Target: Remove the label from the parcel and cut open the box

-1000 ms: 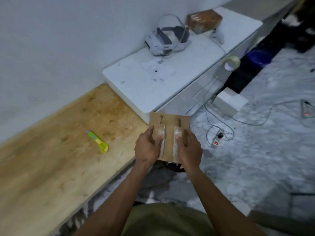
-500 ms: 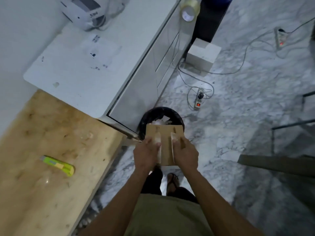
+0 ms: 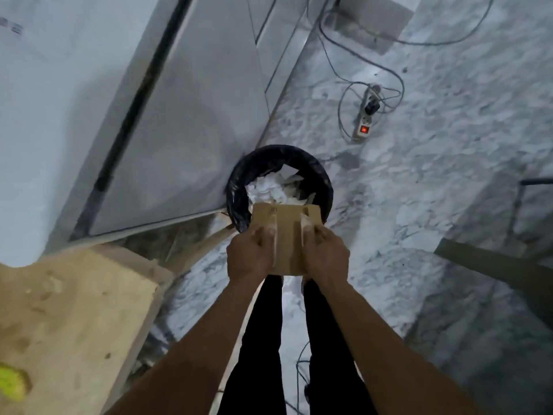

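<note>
A small brown cardboard box (image 3: 287,235) with strips of clear tape on its top is held in the air between both hands. My left hand (image 3: 250,254) grips its left side and my right hand (image 3: 326,254) grips its right side, thumbs pressing on the tape. The box hangs just over the near rim of a black-lined bin (image 3: 324,187) filled with crumpled white paper. The yellow-green cutter (image 3: 12,383) lies at the far left edge on the wooden bench (image 3: 74,310).
A white cabinet (image 3: 185,115) stands behind the bin. On the marble floor (image 3: 434,205) lie a power strip (image 3: 366,121) with a lit red switch and loose cables. A dark bar (image 3: 493,265) reaches in at right. My legs stand below the box.
My view has tilted down and moved closer to the bin. Both hands have carried the box from beside the bench to above the bin's near rim, grip unchanged.
</note>
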The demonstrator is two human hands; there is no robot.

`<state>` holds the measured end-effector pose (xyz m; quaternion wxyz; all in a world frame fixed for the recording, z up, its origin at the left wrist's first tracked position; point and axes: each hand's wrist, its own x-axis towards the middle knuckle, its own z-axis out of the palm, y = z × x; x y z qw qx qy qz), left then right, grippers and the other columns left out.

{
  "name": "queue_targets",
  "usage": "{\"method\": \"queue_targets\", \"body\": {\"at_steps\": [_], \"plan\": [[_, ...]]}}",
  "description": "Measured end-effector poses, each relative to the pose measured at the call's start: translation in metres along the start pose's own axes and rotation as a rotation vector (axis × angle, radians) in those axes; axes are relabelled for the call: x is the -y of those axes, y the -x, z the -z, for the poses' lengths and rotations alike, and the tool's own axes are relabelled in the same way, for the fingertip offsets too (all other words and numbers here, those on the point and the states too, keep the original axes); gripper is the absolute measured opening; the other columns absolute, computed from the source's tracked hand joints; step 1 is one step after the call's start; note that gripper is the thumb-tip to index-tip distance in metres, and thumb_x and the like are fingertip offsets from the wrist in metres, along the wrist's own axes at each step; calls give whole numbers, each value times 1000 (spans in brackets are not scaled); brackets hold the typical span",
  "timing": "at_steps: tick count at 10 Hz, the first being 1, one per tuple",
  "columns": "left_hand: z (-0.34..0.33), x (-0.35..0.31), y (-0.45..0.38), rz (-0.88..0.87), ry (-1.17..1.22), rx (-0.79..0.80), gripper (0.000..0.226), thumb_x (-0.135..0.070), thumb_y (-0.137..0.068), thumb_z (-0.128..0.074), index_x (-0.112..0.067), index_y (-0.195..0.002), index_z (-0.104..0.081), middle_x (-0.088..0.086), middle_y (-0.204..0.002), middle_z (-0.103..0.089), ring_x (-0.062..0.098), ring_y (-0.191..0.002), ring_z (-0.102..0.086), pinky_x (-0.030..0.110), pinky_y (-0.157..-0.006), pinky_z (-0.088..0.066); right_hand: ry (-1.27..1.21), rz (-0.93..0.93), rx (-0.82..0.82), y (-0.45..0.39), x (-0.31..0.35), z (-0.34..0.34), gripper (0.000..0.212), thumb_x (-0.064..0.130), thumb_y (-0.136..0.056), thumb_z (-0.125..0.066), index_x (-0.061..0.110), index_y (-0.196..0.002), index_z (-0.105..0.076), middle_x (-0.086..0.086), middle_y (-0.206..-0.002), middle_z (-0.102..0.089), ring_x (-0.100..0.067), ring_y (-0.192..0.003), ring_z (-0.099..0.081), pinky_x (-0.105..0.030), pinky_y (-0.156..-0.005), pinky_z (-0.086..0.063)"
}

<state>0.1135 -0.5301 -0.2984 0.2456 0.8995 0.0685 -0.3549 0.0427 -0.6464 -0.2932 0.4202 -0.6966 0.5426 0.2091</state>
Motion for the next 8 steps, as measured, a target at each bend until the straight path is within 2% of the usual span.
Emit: {"method": "queue_targets", "body": {"at_steps": [1,2,3,4,5,6,7,8], "plan": [[-22,1,-39,63,42,-8,37,-46,-94,-55,-14,-100,-73,11,-90,-69,28,-85,-64,34,-67,-49,57,29,47,-44,2,-13,43,40,-102,-37,12,-126,-59,-20,-116,-64,-35,-109,-58,-37,-89,-41],[-41,5,-83,93,-14,19,38,-38,-98,-50,-8,-103,-72,11,-96,-68,27,-86,-62,33,-72,-48,25,-8,87,-85,5,-30,43,35,-104,-36,5,-118,-63,-21,-113,-65,-37,-108,-58,-34,-85,-40],[-51,11,-121,81,-55,77,48,-42,-102,-36,-6,-110,-68,20,-106,-67,37,-100,-63,46,-87,-52,-38,-47,93,-116,7,-46,48,36,-105,-29,5,-131,-55,-18,-130,-59,-34,-121,-52,-31,-91,-38],[-43,5,-131,32,-108,40,54,-48,-100,-34,-5,-113,-64,22,-114,-65,38,-108,-60,48,-93,-49,-31,-28,39,-126,17,-40,50,32,-106,-30,4,-145,-38,-15,-149,-44,-30,-137,-40,-30,-106,-30],[-22,-10,-111,13,-69,43,55,-51,-100,-36,-6,-115,-65,19,-113,-67,36,-106,-62,44,-89,-50,-1,9,66,-113,31,-19,49,32,-105,-32,4,-145,-39,-16,-149,-44,-31,-137,-40,-31,-107,-30],[-3,-26,-76,7,44,53,49,-49,-100,-42,-10,-119,-65,13,-105,-71,30,-102,-65,35,-80,-48,0,33,98,-86,40,9,50,35,-104,-34,6,-145,-41,-17,-147,-46,-33,-134,-43,-34,-107,-33],[18,-43,-34,21,52,46,36,-39,-101,-47,-14,-118,-66,3,-89,-69,24,-99,-65,23,-69,-39,2,74,126,-55,47,38,51,38,-102,-36,7,-141,-47,-17,-141,-52,-36,-127,-49,-39,-105,-39],[35,-56,0,-30,80,12,36,-39,-98,-49,-10,-109,-69,1,-79,-66,28,-95,-66,26,-65,-37,16,128,110,-24,56,63,51,40,-100,-36,8,-136,-52,-16,-136,-56,-34,-121,-53,-37,-99,-41]]}}
